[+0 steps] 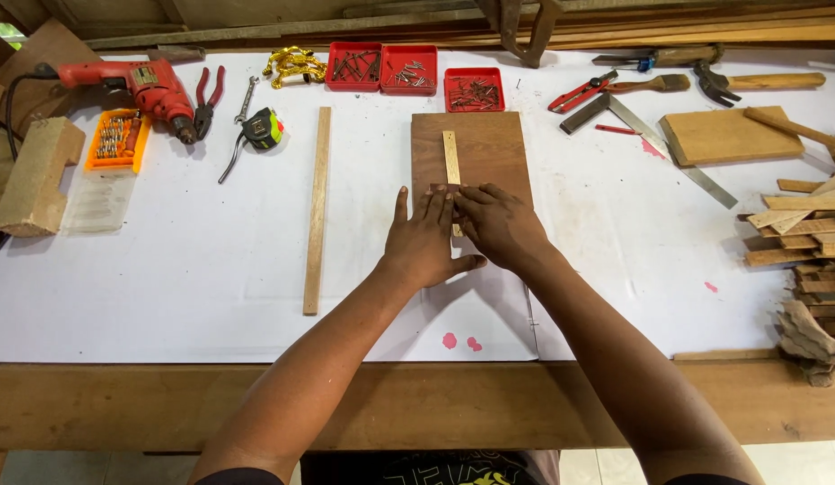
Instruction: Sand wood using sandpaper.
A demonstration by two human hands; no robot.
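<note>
Both hands point(462, 229) press a strip point(450, 157) on white-papered workbench point(166, 269)

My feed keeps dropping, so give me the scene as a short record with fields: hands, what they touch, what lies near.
left hand: flat, fingers spread, on the brown board
right hand: beside the left, fingertips on the pale wood strip
strip: lies lengthwise on the board
surface: white-covered workbench
left of board: long wood slat, tape measure, red drill
behind board: three red trays of nails
right: metal square, offcut pile
</note>
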